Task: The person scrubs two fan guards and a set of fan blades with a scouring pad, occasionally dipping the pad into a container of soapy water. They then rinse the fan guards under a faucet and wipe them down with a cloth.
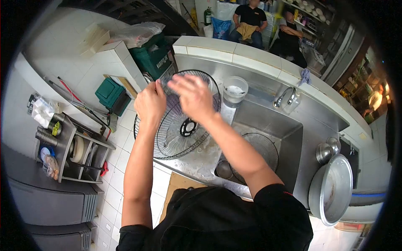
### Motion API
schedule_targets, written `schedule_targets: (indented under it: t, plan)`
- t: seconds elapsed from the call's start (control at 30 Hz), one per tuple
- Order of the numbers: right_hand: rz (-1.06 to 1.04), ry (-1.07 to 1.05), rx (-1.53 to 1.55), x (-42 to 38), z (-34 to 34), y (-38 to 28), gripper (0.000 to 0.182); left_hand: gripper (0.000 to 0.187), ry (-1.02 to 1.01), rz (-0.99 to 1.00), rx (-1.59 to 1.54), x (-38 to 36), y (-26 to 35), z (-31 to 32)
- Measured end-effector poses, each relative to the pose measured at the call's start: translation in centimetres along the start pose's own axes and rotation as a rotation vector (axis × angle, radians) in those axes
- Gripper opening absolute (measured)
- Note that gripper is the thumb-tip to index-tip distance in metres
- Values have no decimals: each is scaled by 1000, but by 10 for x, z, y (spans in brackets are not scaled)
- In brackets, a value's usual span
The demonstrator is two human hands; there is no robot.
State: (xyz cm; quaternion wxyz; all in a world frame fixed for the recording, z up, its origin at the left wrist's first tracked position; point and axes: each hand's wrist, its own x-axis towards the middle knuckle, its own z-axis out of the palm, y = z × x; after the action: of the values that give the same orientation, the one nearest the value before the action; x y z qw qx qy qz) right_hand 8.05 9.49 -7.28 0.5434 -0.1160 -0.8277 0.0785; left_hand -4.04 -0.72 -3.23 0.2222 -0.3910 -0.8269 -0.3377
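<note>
A round black wire fan grille (171, 138) with a dark centre ring leans on the steel counter, left of the sink. At its upper left edge is my left hand (150, 102), its fingers curled closed; what they hold is hidden. My right hand (193, 98) is over the upper part of the grille, its fingers stretched out and slightly blurred. A clear plastic tub (235, 90) of cloudy water stands just right of the grille. Another wire grille (261, 152) lies in the sink basin, with a small metal bowl (224, 169) beside it.
A faucet (285, 97) rises behind the steel sink (289, 154). A large metal basin (333, 190) and small pots (325, 153) are at the right. Beyond the tiled ledge (255, 55), two people sit. Green bins (109, 95) and a shelf (81, 157) stand left.
</note>
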Motion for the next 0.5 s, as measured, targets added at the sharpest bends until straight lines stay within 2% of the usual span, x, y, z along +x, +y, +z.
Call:
schedule_targets:
  t: [0.13,0.2,0.3,0.37,0.4,0.47,0.5]
  plan:
    - [433,-66,-39,8,-14,44,54,39,-21,-14,-4,-1,4,-6]
    - [391,-23,-89,3,-8,21,54,39,-20,-5,-11,1,4,-5]
    - [122,19,-36,-13,0,-35,53,40,-9,-1,9,3,0,-1]
    - [40,77,-61,-29,5,-33,53,41,10,-23,-2,2,-3,-3]
    - [67,77,-71,-37,2,-19,56,41,8,-18,-2,2,-7,-5]
    - [347,105,-88,-58,9,16,59,41,-23,-43,30,3,-12,-7]
    - [352,99,-85,-64,14,17,59,41,-28,-47,34,0,-14,-9]
